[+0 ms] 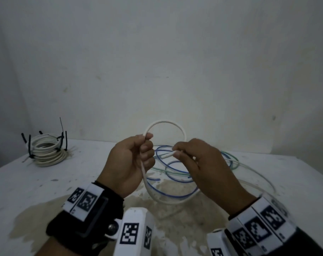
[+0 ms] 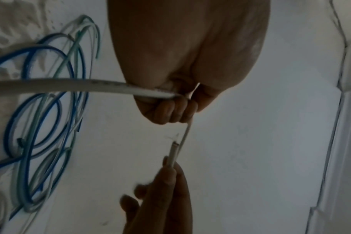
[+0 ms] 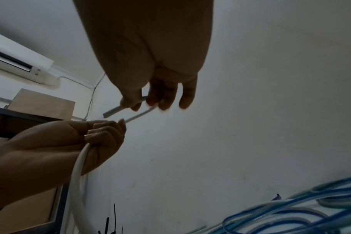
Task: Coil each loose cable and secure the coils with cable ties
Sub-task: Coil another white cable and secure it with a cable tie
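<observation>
The middle of the table [image 1: 18,183] is taken up by loose blue and green cables [image 1: 177,170], spread beneath and beyond both hands. The space above them is crossed by the white cable [image 1: 166,124], held in a raised loop between the left hand [image 1: 131,161] and right hand [image 1: 199,163]. The far left corner is blocked by a tied coil [image 1: 46,150] with upright tie tails. Bare surface is seen between coil and cables, and along the near left edge.
</observation>
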Action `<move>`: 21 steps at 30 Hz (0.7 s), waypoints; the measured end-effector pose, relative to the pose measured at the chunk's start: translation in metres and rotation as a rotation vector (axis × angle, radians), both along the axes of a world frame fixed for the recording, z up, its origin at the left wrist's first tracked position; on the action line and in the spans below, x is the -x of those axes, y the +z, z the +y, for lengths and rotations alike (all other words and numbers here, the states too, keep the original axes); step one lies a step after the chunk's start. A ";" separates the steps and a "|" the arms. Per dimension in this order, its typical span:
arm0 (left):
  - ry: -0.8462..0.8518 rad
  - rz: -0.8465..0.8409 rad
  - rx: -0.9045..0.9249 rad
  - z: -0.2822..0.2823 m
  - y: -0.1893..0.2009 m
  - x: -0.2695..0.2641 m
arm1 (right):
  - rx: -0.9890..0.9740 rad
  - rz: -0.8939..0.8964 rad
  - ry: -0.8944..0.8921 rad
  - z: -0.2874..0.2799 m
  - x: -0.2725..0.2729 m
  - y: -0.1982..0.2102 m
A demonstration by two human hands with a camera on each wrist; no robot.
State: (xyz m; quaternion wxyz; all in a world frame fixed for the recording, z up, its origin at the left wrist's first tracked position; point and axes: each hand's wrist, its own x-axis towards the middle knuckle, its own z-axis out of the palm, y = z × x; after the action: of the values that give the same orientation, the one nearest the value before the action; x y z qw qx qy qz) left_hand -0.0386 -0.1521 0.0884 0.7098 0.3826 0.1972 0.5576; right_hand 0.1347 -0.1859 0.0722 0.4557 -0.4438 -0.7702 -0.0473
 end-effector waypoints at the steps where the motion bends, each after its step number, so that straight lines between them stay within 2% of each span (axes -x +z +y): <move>1: 0.026 0.055 -0.038 0.001 -0.003 0.000 | -0.072 0.010 -0.054 0.002 0.000 -0.001; 4: 0.084 0.198 -0.093 -0.001 -0.009 -0.003 | -0.218 0.086 -0.174 0.006 0.000 -0.003; 8: 0.043 0.050 -0.015 -0.005 -0.012 -0.008 | -0.209 0.204 -0.184 0.008 0.010 -0.006; 13: 0.111 0.100 -0.081 -0.010 -0.017 -0.017 | -0.164 0.170 -0.131 0.005 0.030 -0.018; 21: 0.070 -0.014 -0.015 -0.018 -0.017 -0.031 | -0.115 0.193 -0.226 0.007 0.050 -0.026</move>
State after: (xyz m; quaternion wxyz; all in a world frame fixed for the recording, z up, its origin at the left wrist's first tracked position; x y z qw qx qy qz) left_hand -0.0072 -0.1702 0.0716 0.6883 0.3769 0.2012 0.5862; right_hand 0.0852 -0.1789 0.0465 0.5440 -0.5033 -0.6640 -0.0997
